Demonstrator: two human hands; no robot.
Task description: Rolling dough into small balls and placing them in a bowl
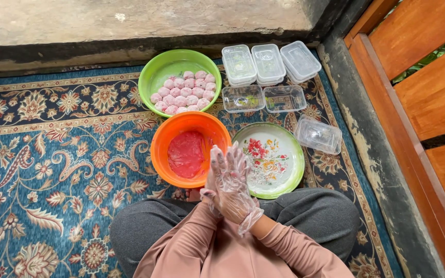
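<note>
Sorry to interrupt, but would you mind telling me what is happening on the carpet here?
A person sits cross-legged on a patterned blue carpet, pressing the left hand and right hand palm to palm in clear plastic gloves; whether anything lies between them cannot be seen. In front are an orange plastic bowl of pink dough, a green plastic bowl of pale pink balls, a floral plate and clear plastic containers.

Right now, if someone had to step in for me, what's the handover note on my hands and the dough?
Left hand and right hand: gloved, palms pressed together; whether dough sits between them cannot be told.
Orange bowl: red dough remains inside.
Green bowl: a batch of pink balls already shaped.
Floral plate: no balls on it.
Clear containers: nothing packed yet.
Left: probably shaping the remaining dough.
</note>
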